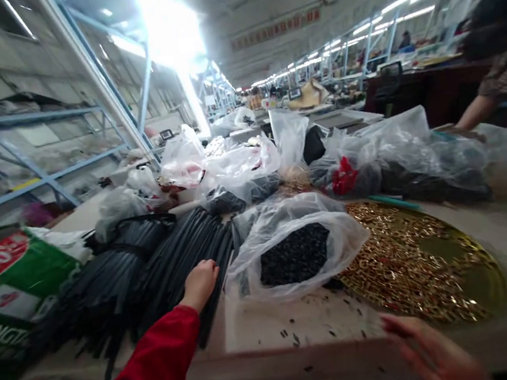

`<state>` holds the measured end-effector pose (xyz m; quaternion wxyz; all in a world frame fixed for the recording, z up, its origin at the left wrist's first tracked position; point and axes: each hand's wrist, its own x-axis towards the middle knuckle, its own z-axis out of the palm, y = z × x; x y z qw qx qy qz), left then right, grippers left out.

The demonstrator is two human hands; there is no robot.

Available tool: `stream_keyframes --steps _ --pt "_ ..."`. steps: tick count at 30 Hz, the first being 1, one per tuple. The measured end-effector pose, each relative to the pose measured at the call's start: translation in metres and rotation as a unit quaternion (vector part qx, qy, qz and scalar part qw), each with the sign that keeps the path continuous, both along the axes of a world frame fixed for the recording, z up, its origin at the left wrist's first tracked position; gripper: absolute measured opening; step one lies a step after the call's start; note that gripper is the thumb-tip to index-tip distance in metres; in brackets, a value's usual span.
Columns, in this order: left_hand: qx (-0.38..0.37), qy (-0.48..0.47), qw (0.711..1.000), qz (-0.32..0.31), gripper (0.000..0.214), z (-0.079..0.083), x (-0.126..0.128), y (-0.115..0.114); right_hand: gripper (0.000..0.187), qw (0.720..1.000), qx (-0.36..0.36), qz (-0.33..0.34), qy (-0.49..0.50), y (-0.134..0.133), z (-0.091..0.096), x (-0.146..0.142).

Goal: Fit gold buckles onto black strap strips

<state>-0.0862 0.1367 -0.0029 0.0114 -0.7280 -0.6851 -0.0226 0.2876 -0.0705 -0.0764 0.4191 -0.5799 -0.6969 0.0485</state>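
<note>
My left hand (pixel 201 283), in a red sleeve, lies at the right edge of a bundle of long black strips (pixel 181 251). Its fingers are curled closed over the strips, and the fingertips are hidden. A second bundle of black strips (pixel 121 260) is further left. My right hand (pixel 432 347), blurred, hovers by the table's front edge with its fingers stretched out and nothing seen in them. Between the hands stands an open clear plastic bag (pixel 247 273) of small black pieces (pixel 294 254). A round gold tray (pixel 489 269) holds many small gold metal pieces (pixel 392 258) beyond the right hand.
Small black bits (pixel 296 339) are scattered on the pale table (pixel 251 333). Filled plastic bags (pixel 240 163) line the back. A green and red printed bag (pixel 21 294) stands at left. Another person's arm (pixel 477 112) reaches in at the right, behind more bags.
</note>
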Motion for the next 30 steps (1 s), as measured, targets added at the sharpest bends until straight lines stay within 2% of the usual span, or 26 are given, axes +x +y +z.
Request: stream_keyframes --steps 2,4,7,10,12,14,16,17,18,19,21,24,27,28,30 --pt "-0.023 -0.01 0.999 0.02 0.024 -0.011 0.0 0.012 0.03 0.988 0.035 0.137 -0.057 0.03 0.025 -0.052" --pt "-0.041 -0.024 0.998 0.041 0.028 -0.018 -0.001 0.021 0.031 0.976 0.058 0.195 -0.077 0.049 0.036 -0.086" --pt "-0.051 -0.054 0.995 0.059 0.03 -0.02 -0.006 0.029 0.032 0.969 0.055 0.23 -0.076 0.062 0.037 -0.107" --pt "-0.043 -0.095 0.993 0.048 0.023 -0.011 -0.012 0.027 0.028 0.97 0.001 0.234 -0.065 0.063 0.034 -0.112" --pt "-0.036 -0.133 0.99 0.023 0.018 -0.002 -0.012 0.016 0.024 0.975 -0.057 0.213 -0.04 0.062 0.033 -0.116" --pt "-0.041 -0.182 0.982 -0.014 0.015 0.008 -0.009 -0.004 0.024 0.978 -0.128 0.163 0.027 0.065 0.032 -0.119" --pt "-0.085 -0.247 0.963 -0.068 0.011 0.014 -0.004 -0.033 0.036 0.962 -0.199 0.113 0.151 0.073 0.031 -0.12" --pt "-0.166 -0.343 0.92 -0.094 0.008 0.015 0.0 -0.049 0.045 0.943 -0.229 0.095 0.223 0.078 0.031 -0.121" --pt "-0.252 -0.422 0.864 -0.106 0.005 0.014 0.004 -0.066 0.051 0.92 -0.253 0.084 0.288 0.084 0.032 -0.121" --pt "-0.323 -0.475 0.811 -0.108 0.004 0.012 0.009 -0.081 0.053 0.898 -0.268 0.077 0.34 0.091 0.033 -0.121" --pt "-0.405 -0.534 0.738 -0.079 0.004 0.005 0.02 -0.105 0.045 0.875 -0.281 0.073 0.387 0.101 0.037 -0.125" --pt "-0.455 -0.596 0.66 -0.046 0.01 -0.006 0.038 -0.117 0.035 0.869 -0.316 0.106 0.365 0.111 0.041 -0.135" --pt "-0.476 -0.65 0.592 -0.007 0.023 -0.008 0.053 -0.11 0.036 0.865 -0.357 0.165 0.311 0.116 0.042 -0.139" --pt "-0.478 -0.665 0.573 0.015 0.027 -0.007 0.057 -0.106 0.035 0.871 -0.359 0.174 0.285 0.12 0.042 -0.137" --pt "-0.475 -0.688 0.547 0.052 0.03 -0.006 0.063 -0.099 0.033 0.912 -0.326 0.149 0.198 0.133 0.042 -0.127"
